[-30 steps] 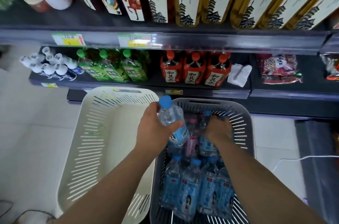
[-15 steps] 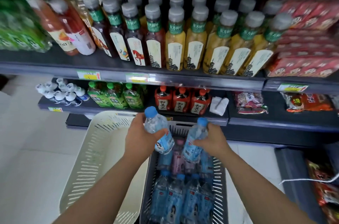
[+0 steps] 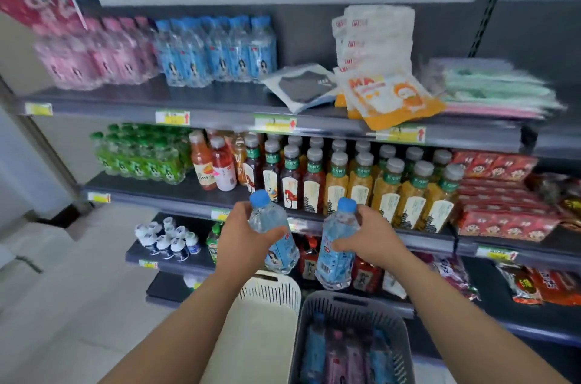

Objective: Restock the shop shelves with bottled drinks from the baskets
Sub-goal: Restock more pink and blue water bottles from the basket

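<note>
Left hand (image 3: 245, 242) grips one clear blue-capped plastic water bottle (image 3: 267, 220), right hand's (image 3: 375, 239) fingers (image 3: 342, 247) curl round a second blue-capped bottle (image 3: 336, 262). Both are held well above the grey slotted plastic basket's (image 3: 345, 300) far rim, and a cream slotted basket (image 3: 270, 282) sits just left of it.

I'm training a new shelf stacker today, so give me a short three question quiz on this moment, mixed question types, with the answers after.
1. True or false: the left hand and the right hand each hold a blue-capped bottle.
2. Where do matching bottles stand? A top row, B second row, C third row.
3. Fill in: bottles remain in the ___ basket.
Key: 1 true; 2 A; 3 grey.
</note>
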